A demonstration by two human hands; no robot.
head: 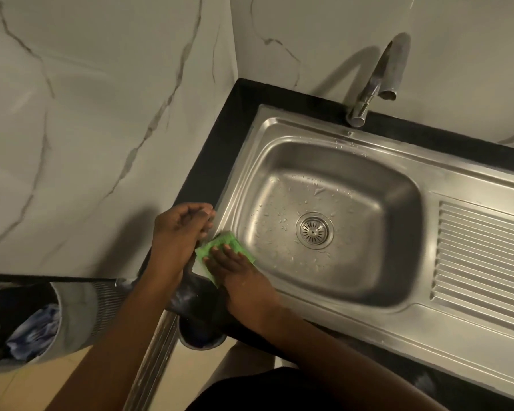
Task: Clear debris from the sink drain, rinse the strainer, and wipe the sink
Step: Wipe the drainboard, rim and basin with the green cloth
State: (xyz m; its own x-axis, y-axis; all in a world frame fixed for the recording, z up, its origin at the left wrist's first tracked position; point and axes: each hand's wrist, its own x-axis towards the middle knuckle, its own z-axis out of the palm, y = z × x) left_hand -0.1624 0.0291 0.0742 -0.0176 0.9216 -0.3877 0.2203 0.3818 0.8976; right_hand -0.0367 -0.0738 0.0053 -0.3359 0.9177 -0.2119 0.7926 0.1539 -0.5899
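Two hands: the left hand (184,223) hangs loosely curled and empty over the worktop (214,149) edge, the right hand (235,266) presses flat-fingered on the green cloth (224,246) at the sink (279,126) rim, the strainer (314,230) sits in the drain, and tbh the cloth could skid on those droplets.

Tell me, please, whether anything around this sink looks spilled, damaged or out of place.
Nothing stands out. The strainer sits level in place, only water droplets dot the sink basin, and the right hand presses a green cloth flat on the near-left rim.
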